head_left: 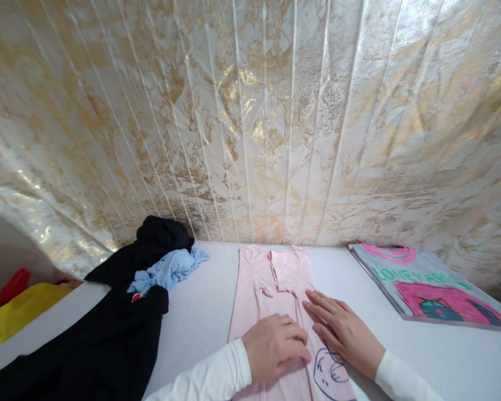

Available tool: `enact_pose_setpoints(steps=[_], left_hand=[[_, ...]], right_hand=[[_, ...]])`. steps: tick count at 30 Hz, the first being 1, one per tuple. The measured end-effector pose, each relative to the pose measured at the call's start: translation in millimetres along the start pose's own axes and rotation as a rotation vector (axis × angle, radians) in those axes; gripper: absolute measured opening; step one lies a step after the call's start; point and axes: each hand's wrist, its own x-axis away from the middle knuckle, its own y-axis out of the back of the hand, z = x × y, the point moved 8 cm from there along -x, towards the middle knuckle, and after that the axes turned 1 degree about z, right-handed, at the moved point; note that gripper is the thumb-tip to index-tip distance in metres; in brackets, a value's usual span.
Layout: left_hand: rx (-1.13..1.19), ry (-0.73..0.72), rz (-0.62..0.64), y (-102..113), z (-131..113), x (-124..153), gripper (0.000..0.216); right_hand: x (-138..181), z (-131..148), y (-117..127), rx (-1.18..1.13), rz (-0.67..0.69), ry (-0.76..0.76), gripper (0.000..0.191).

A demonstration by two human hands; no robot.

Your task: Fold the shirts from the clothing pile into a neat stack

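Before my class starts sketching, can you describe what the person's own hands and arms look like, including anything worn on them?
The left hand and right hand are bare, with no gloves, rings or bracelets showing. The left sleeve and right sleeve are both white and plain, ending at the wrist. No print shows on either.

We wear long white sleeves on both arms, smooth and plain in colour. Our left sleeve [204, 376] shows soft creases along the forearm and ends in a snug left cuff [243, 361] with a neat edge. Our right sleeve [407, 382] matches it, closing at the wrist in an equally plain right cuff [384, 365]. Beyond the cuffs, our left hand [274, 348] and right hand [347, 332] are bare, with slender fingers.
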Motion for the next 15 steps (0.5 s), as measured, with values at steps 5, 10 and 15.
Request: enact_pose_setpoints(steps=[5, 10, 15], left_hand=[[-0.199, -0.019, -0.006, -0.3, 27.2, -22.0, 0.01], [-0.284, -0.069, -0.001, 1.9, 41.7, -32.3, 0.007], [-0.389, -0.102, 0.001, 4.1, 58.0, -45.4, 0.008]], right_hand=[[-1.6, 1.5, 0.5, -0.015, -0.012, -0.01, 0.042], [-1.6, 3.6, 3.6, -0.038, -0.017, -0.012, 0.042], [-1.6, 5.4, 5.9, -0.038, -0.008, -0.004, 0.043]])
